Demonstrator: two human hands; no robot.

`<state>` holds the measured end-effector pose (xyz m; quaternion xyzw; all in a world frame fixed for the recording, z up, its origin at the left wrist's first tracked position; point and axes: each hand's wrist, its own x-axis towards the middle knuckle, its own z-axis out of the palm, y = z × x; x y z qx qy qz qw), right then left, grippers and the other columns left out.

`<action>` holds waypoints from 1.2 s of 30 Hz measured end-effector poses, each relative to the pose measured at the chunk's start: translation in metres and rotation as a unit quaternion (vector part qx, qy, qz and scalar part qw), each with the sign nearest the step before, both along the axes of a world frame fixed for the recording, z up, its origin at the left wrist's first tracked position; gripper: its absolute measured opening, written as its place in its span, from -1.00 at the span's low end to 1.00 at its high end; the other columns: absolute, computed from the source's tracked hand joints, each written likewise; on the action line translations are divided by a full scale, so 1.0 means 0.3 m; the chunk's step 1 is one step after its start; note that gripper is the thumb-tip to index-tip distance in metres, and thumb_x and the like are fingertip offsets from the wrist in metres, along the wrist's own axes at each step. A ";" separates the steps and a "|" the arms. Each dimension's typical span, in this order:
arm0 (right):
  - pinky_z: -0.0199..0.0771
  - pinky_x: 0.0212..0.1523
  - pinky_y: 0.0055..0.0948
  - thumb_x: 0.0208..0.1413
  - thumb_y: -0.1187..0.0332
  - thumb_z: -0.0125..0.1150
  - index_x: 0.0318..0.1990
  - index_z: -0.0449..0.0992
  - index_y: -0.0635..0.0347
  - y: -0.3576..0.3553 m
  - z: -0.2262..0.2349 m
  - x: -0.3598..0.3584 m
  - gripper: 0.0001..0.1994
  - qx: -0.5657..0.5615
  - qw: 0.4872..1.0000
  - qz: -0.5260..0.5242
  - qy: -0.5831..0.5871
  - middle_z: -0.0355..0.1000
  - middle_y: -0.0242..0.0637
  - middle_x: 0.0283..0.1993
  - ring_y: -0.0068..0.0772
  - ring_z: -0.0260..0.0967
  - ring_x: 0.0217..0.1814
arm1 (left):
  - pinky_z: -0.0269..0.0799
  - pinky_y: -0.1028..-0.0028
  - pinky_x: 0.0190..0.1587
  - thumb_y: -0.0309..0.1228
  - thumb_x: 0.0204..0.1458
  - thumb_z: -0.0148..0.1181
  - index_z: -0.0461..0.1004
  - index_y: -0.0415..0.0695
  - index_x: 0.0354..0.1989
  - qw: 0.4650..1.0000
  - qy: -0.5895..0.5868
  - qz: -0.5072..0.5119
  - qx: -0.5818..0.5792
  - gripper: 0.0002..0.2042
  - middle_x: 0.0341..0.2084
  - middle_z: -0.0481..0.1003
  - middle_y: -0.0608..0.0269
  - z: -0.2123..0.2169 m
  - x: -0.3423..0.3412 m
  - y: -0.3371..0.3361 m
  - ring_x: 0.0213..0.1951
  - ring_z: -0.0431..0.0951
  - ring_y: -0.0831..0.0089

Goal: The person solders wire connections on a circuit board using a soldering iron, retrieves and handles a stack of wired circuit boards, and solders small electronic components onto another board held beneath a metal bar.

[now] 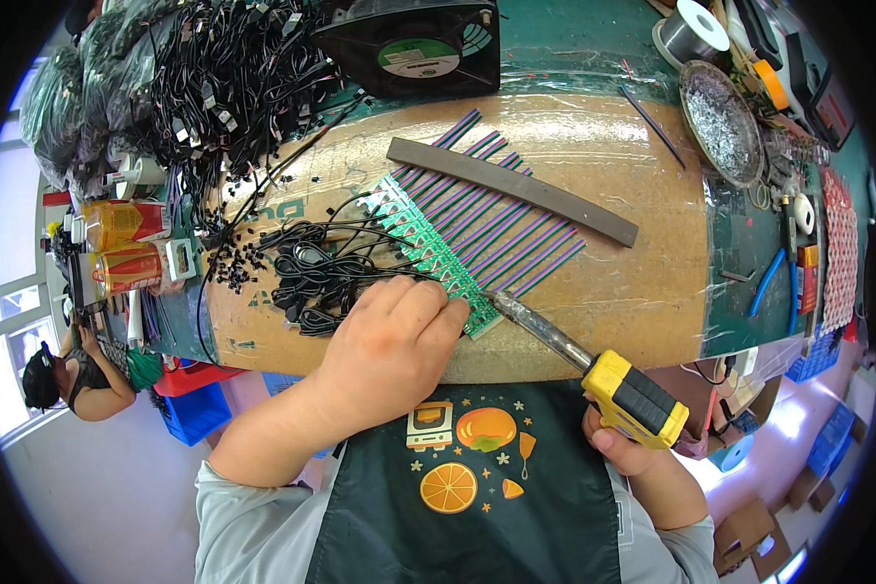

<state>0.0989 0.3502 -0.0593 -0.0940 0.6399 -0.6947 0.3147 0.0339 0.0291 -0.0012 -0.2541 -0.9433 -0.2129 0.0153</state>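
Note:
A long strip of green circuit boards lies slantwise on the brown work board. Short multicoloured ribbon wires fan out from its right side, and thin black cables meet its left side. My left hand is closed in a pinch over the strip's near end; its fingers hide what they grip. In my right hand is a soldering iron with a yellow and black handle. Its metal tip points left and reaches the strip's near end, close to my left fingertips. A dark flat bar rests across the ribbon wires.
Behind the work board stands a black fan. Tangled black cables pile up at the far left. On the right are a solder spool and a round dish of silvery bits. Another person is at the left.

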 end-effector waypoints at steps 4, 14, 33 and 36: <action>0.16 -0.56 -0.57 0.05 0.33 0.31 0.07 0.27 0.37 -0.012 0.012 -0.004 -0.51 -0.005 1.000 -0.008 -0.009 0.26 -0.39 -0.55 -0.58 0.19 -0.60 | 0.44 0.31 -0.30 -0.61 -0.19 0.23 0.52 -0.20 -0.33 0.998 -0.011 0.051 0.034 -0.81 -0.42 0.42 0.17 -0.010 0.002 0.024 -0.37 0.47 0.19; 0.20 -0.56 -0.57 0.02 0.34 0.32 0.06 0.29 0.39 -0.013 -0.001 -0.003 -0.50 -0.014 1.000 -0.024 0.001 0.29 -0.37 -0.53 -0.58 0.21 -0.60 | 0.44 0.33 -0.39 -0.62 -0.17 0.26 0.47 -0.18 -0.44 0.986 -0.048 0.124 0.105 -0.88 -0.49 0.43 0.17 -0.024 -0.026 0.040 -0.44 0.50 0.19; 0.37 -0.40 -0.37 -0.07 0.43 0.30 -0.45 0.47 0.21 -0.041 0.029 -0.040 -0.89 0.008 0.999 -0.042 -0.020 0.38 -0.26 -0.47 -0.31 0.38 -0.47 | 0.40 0.31 -0.42 -0.63 -0.22 0.23 0.43 -0.18 -0.49 0.984 -0.049 0.155 0.074 -0.87 -0.53 0.41 0.18 -0.035 -0.022 0.064 -0.46 0.47 0.18; 0.39 -0.39 -0.38 -0.06 0.41 0.31 -0.40 0.48 0.22 -0.045 0.028 -0.034 -0.87 0.008 0.998 -0.052 -0.019 0.40 -0.25 -0.44 -0.31 0.39 -0.46 | 0.41 0.29 -0.43 -0.64 -0.21 0.22 0.41 -0.19 -0.50 0.985 -0.041 0.146 0.077 -0.87 -0.54 0.38 0.15 -0.036 -0.023 0.063 -0.47 0.47 0.16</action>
